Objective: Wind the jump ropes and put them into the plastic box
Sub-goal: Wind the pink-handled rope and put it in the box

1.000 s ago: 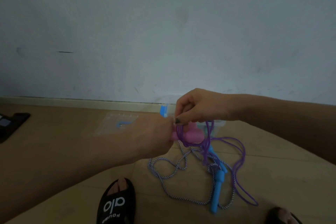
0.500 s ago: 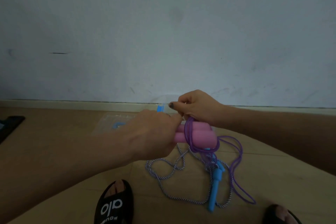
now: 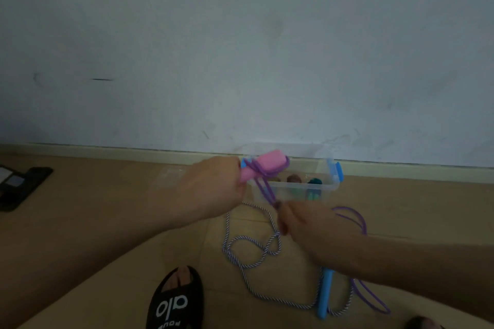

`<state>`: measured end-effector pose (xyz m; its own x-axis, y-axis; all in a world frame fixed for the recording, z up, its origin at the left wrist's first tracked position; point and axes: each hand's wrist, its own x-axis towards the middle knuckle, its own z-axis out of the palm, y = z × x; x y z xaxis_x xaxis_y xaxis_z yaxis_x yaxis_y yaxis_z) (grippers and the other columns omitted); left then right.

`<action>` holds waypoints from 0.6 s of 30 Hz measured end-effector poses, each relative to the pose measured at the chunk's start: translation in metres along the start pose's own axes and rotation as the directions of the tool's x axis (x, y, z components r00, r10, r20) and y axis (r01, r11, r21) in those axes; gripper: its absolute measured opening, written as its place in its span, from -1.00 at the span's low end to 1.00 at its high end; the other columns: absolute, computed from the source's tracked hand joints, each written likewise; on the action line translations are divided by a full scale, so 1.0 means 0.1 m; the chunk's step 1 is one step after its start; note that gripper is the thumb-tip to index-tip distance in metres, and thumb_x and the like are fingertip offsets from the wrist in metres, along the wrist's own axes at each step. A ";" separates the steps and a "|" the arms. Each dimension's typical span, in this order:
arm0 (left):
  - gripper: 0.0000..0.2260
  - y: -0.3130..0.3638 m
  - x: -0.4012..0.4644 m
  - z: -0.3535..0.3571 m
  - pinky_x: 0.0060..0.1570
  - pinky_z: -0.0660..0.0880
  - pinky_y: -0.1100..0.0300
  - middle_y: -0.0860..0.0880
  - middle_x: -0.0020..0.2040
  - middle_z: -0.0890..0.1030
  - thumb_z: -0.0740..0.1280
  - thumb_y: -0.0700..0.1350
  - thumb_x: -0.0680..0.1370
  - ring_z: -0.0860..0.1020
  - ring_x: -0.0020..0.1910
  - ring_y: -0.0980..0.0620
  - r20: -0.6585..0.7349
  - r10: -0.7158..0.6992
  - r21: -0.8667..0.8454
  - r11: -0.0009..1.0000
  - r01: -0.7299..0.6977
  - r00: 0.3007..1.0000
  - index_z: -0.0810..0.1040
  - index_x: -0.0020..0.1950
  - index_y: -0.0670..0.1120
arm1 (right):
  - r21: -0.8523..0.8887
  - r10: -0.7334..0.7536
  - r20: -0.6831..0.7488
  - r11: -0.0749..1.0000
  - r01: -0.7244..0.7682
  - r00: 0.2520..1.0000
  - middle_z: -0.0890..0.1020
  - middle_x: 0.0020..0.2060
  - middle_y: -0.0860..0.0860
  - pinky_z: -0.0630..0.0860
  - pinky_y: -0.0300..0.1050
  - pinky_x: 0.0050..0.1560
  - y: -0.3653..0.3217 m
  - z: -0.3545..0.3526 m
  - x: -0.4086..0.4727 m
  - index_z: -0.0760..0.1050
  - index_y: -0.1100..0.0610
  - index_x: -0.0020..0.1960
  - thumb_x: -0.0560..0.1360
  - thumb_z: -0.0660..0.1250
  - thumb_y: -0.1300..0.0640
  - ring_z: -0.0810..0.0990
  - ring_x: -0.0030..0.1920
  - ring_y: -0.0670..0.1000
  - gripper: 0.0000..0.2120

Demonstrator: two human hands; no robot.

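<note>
My left hand (image 3: 211, 187) grips the pink handles (image 3: 267, 164) of a jump rope, tilted up to the right in front of the box. A purple cord (image 3: 263, 184) loops round the handles and runs down taut to my right hand (image 3: 302, 224), which pinches it. The rest of the purple cord (image 3: 358, 219) trails over the floor to the right. A second rope, white-and-blue braided (image 3: 251, 248) with a blue handle (image 3: 324, 294), lies loose on the floor below my hands. The clear plastic box (image 3: 294, 192) with blue latches stands by the wall with some small items inside.
The box's clear lid (image 3: 171, 176) lies flat on the wooden floor left of the box, partly behind my left arm. A dark object (image 3: 21, 187) sits at the far left. My sandalled foot (image 3: 176, 299) is at the bottom, another foot (image 3: 422, 324) at the bottom right.
My left hand has lifted the pink handles up and tilted them. My right hand has dropped from above the handles to below them, pulling the purple cord taut.
</note>
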<state>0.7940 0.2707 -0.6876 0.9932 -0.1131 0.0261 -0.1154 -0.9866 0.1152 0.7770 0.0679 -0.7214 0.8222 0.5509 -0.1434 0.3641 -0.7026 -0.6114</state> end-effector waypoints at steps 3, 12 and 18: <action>-0.80 0.06 -0.07 0.15 -0.24 0.31 0.17 0.00 0.00 0.62 0.16 0.04 0.58 0.60 -0.02 -0.08 0.015 0.049 0.172 0.984 -0.050 0.999 0.48 0.09 0.00 | -0.279 -0.142 0.054 0.948 0.151 0.988 0.43 -0.39 -0.02 0.27 -0.07 -0.31 -0.12 -0.02 -0.01 0.30 0.04 -0.28 0.64 0.05 -0.10 0.43 -0.33 0.00 -0.63; -0.84 0.05 -0.03 0.15 -0.31 0.30 0.17 -0.01 -0.05 0.62 0.19 0.00 0.54 0.61 -0.09 -0.07 0.038 0.067 0.211 0.975 -0.074 0.997 0.49 0.04 0.00 | -0.452 -0.301 0.046 0.844 0.289 0.952 0.39 -0.47 -0.02 0.48 -0.01 -0.26 -0.26 -0.50 0.19 0.38 0.07 -0.28 0.59 0.10 -0.16 0.40 -0.41 -0.05 -0.61; -0.89 -0.25 0.07 0.10 -0.24 0.36 0.16 -0.10 -0.10 0.62 0.21 -0.03 0.56 0.58 -0.10 -0.11 0.034 -0.016 -0.179 0.984 0.022 0.999 0.49 -0.08 -0.01 | -0.154 0.037 0.168 0.988 -0.011 0.985 0.57 -0.48 0.01 0.48 -0.23 -0.40 0.09 -0.31 0.26 0.45 0.12 -0.25 0.63 0.11 -0.06 0.54 -0.49 -0.08 -0.62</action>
<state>0.8043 0.2938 -0.6999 0.9948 -0.1014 -0.0098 -0.0942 -0.9519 0.2915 0.8156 0.0622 -0.7062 0.7498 0.5924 -0.2948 0.4184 -0.7696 -0.4823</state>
